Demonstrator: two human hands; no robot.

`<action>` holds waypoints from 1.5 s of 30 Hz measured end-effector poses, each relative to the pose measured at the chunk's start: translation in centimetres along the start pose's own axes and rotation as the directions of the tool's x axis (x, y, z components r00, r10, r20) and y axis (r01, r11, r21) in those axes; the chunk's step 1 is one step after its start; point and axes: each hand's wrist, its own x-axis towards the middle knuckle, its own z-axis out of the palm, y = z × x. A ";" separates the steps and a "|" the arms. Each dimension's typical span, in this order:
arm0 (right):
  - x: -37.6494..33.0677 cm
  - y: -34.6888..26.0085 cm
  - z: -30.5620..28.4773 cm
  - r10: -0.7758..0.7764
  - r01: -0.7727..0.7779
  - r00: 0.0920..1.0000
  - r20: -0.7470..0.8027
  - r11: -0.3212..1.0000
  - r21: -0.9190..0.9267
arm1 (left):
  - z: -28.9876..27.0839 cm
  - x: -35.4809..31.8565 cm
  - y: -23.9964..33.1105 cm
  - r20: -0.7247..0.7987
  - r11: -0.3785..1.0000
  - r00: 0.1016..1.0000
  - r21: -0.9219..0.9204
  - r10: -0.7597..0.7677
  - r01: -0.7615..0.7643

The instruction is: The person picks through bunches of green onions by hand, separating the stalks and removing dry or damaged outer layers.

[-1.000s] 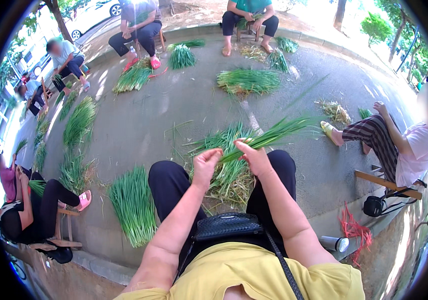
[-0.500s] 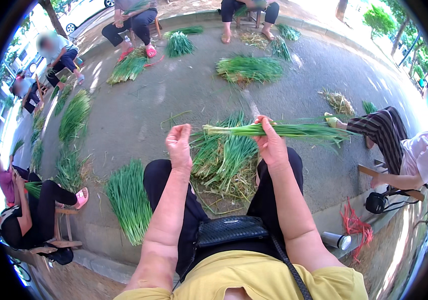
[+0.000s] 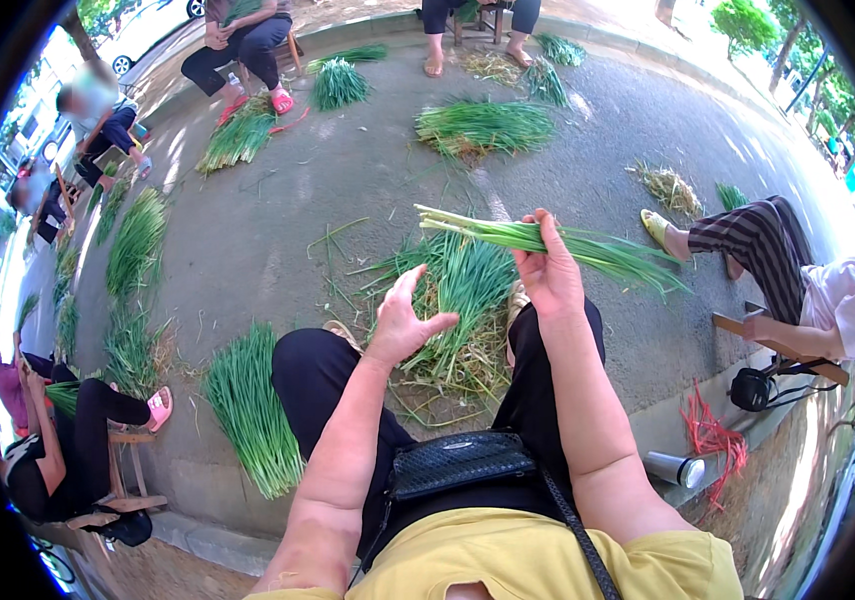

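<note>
My right hand (image 3: 552,268) is closed round a bunch of garlic chives (image 3: 603,250), held level above my knees. Its pale stem ends point left and the green leaf tips fan out to the right. My left hand (image 3: 406,322) is open, thumb and fingers apart, with nothing in it. It hovers just over the left side of a loose chive pile (image 3: 468,280) on the ground between my feet. Straw-coloured trimmings (image 3: 473,372) lie at the near side of that pile. Left of my knee, a neat heap of chives (image 3: 248,405) rests with its pale ends toward me.
A black handbag (image 3: 463,463) sits on my lap. Red ties (image 3: 713,435) and a silver flask (image 3: 675,468) lie to my right, near a small black bag (image 3: 752,389). Other people sit around on low stools, with more chive heaps (image 3: 488,127) on the pavement.
My left hand has opened from a pinch and moved right and down toward the pile. The bunch in my right hand has tilted, its stem ends now higher.
</note>
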 end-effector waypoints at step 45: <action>-0.2 0.3 0.6 0.069 -0.041 0.974 0.218 0.991 -0.130 | -1.5 2.7 4.1 -0.397 0.906 0.857 0.390 0.328 -0.166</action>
